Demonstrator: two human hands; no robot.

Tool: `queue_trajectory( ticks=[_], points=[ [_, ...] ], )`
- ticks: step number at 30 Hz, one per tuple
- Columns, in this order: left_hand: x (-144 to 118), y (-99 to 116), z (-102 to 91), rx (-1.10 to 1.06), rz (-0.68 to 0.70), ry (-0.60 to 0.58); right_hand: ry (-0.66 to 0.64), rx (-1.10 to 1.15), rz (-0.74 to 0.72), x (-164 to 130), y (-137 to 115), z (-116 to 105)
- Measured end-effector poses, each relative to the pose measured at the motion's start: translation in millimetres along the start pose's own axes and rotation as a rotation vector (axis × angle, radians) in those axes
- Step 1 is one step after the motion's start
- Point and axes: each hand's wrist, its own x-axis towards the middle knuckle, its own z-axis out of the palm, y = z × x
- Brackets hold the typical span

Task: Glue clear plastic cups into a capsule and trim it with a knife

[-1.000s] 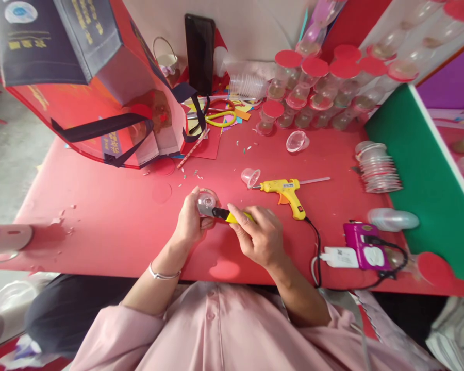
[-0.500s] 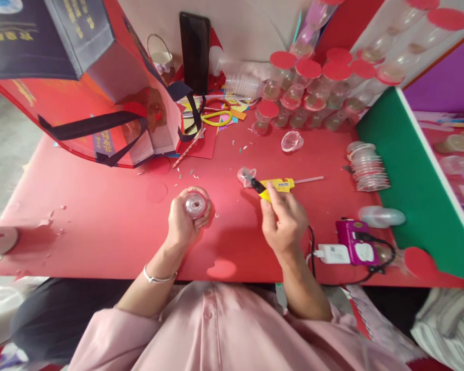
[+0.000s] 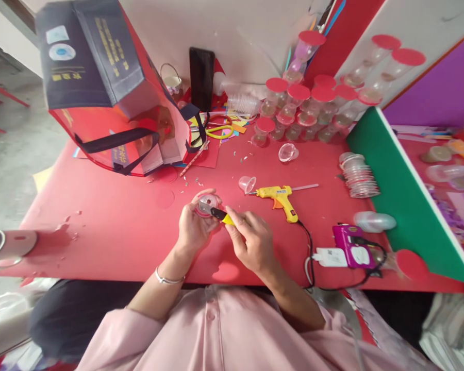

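Bag with seemingly Chinese lettering, cutter

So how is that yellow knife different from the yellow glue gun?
The knife is held in the right hand, while the glue gun lies on the red table. The knife ends in a flat blade; the gun ends in a thin nozzle. The gun has an orange trigger and a black cord, but none shows on the knife. Both have yellow parts.

Left hand grips clear cup; right hand yellow cutter, blade over cup.
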Motion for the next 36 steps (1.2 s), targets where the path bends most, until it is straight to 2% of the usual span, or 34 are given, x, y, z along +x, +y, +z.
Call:
queue_trajectory(
  ticks=[3,10,17,20,23,26,29,33,36],
  points=[
    [-3,-2,5.5,-0.015,0.013,0.055,0.019,-0.03,-0.008,-1,-5,1],
    [-1,-12,18.8,0.03,0.217,0.272,0.056,-0.06,-0.017,0,-10,-2],
    [-1,-12,34.7,-0.01,0.135,0.476,0.06,-0.07,-0.03,-1,-12,-2],
    [-6,-11,39.2,0.007,0.173,0.475,0.06,-0.11,-0.061,-3,-10,-4],
    [-13,-9,38.7,0.012,0.232,0.371,0.105,-0.188,-0.065,-2,4,-8],
    [-19,-5,36.0,0.014,0.308,0.278,0.21,-0.251,0.021,-1,22,-17],
    [-17,-4,34.6,0.024,0.269,0.321,0.208,-0.145,0.047,1,23,-23],
    [-11,-8,36.2,0.022,0.234,0.399,0.077,0.002,-0.011,-2,0,-19],
    [-11,-11,38.6,0.055,0.226,0.472,0.055,0.044,-0.015,-4,-12,-12]
  ],
)
